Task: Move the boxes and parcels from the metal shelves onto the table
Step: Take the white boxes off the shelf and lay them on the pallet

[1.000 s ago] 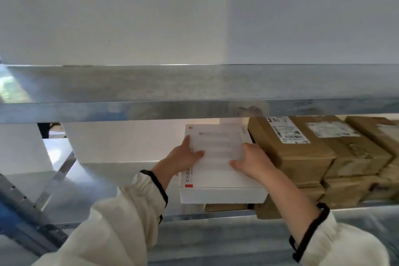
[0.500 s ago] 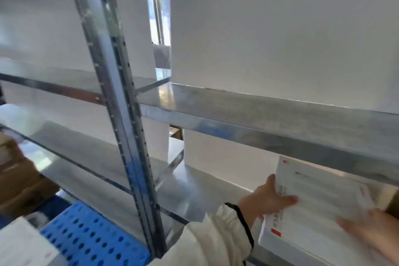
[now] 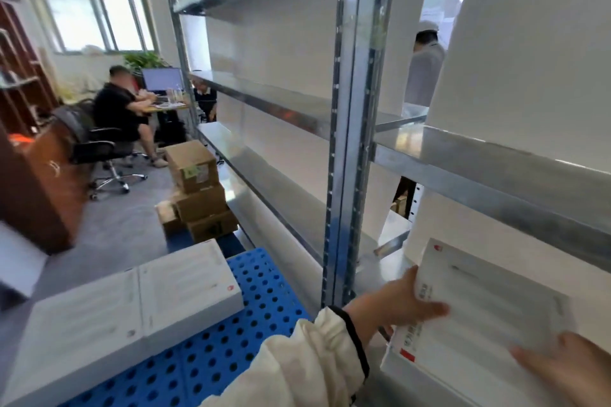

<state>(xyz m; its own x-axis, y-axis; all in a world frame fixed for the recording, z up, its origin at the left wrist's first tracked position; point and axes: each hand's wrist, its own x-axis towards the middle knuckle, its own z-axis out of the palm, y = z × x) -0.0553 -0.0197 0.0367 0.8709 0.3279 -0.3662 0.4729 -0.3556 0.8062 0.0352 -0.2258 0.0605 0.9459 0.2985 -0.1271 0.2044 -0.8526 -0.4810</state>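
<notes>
A flat white box (image 3: 486, 317) with a red mark at its corner is tilted at the lower right, just in front of the metal shelves (image 3: 344, 129). My left hand (image 3: 400, 302) grips its left edge, thumb on top. My right hand (image 3: 562, 370) lies on its right part at the frame's lower right corner. Two more flat white boxes (image 3: 132, 311) lie side by side on a blue perforated surface (image 3: 264, 294) at the lower left.
A stack of brown cardboard boxes (image 3: 198, 188) stands on the floor by the shelf's far end. A person sits in an office chair (image 3: 99, 149) at a desk with a monitor. Another person (image 3: 425, 66) stands behind the shelves. A dark wooden cabinet (image 3: 36, 172) is at left.
The view has swung left from the shelf toward the room. The white box has come out from under the upper shelf, still held by both hands, and now sits lower right in view.
</notes>
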